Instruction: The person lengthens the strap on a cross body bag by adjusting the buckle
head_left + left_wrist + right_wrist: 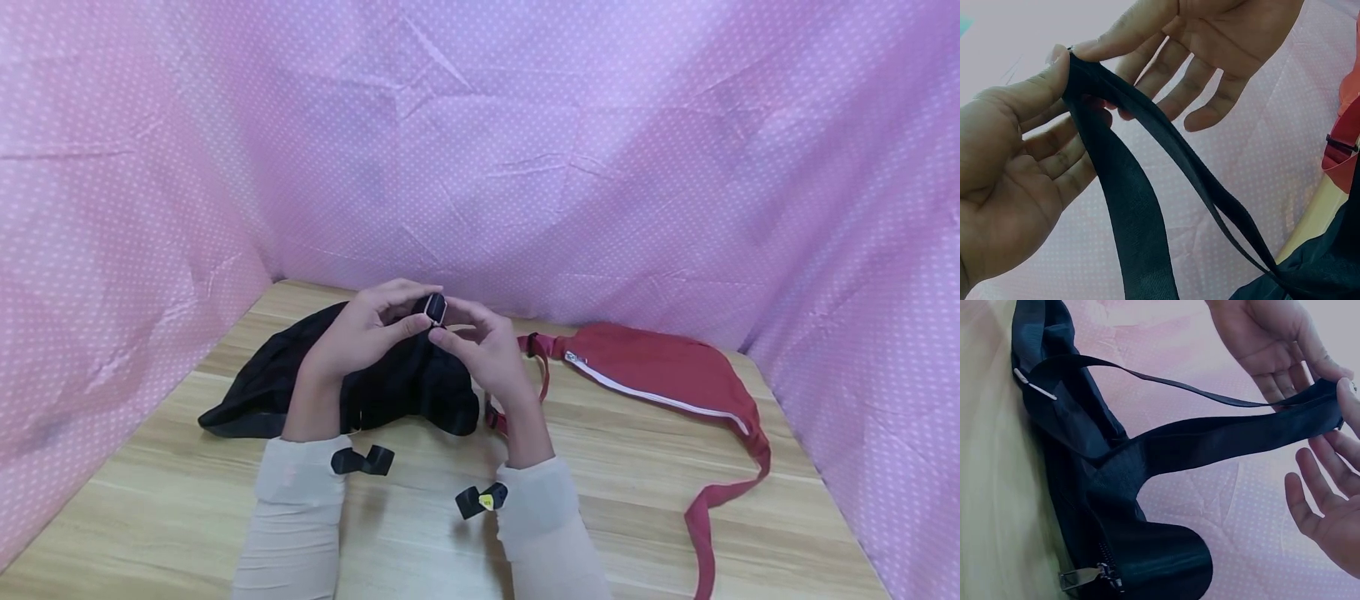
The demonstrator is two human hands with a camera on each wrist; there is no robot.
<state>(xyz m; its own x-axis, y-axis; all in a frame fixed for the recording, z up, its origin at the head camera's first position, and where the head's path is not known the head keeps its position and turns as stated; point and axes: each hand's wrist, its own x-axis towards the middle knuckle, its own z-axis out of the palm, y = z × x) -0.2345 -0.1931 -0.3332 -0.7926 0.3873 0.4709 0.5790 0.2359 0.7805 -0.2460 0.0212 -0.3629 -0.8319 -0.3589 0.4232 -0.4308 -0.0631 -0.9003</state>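
Observation:
A black bag (262,375) lies on the table with its strap raised. At the strap's top both hands pinch around a metal-framed strap buckle (435,308). My left hand (356,337) grips it from the left with thumb and fingertip; my right hand (491,346) pinches it from the right, the thumbs close together. In the left wrist view the black strap (1138,219) hangs down from the fingertips in two lengths. The bag's zipper pull (1082,577) and a silver strap ring (1035,384) show in the right wrist view. The buckle is mostly hidden in both wrist views.
A red waist bag (652,367) with a white zipper lies to the right, its red strap (701,525) trailing to the table's front. Part of its other strap end lies behind my right wrist. Pink dotted cloth (480,167) encloses the wooden table (420,533).

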